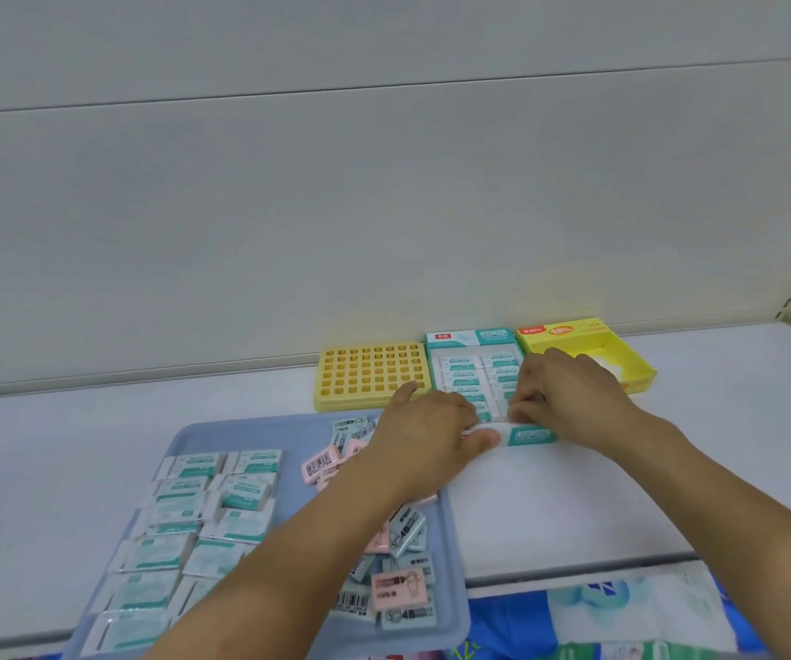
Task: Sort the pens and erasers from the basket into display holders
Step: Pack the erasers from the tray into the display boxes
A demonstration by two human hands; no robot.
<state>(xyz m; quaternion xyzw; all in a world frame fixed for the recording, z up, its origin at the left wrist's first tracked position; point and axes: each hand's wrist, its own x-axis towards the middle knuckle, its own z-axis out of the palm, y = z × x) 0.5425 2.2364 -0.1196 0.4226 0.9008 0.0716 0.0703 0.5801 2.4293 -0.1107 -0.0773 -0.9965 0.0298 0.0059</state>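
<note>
A teal-and-white display box stands on the white shelf and holds rows of wrapped teal erasers. My left hand grips the box's front left corner, thumb along the front edge. My right hand pinches a wrapped eraser at the front row of the box. On the blue tray in front lie several wrapped teal erasers at left and a heap of pink and grey-blue 4B erasers at right. No pens are visible.
A yellow holder with a grid of square holes stands left of the teal box. A yellow open carton stands to its right, partly behind my right hand. The shelf back wall rises behind. Packaged goods lie below the shelf edge.
</note>
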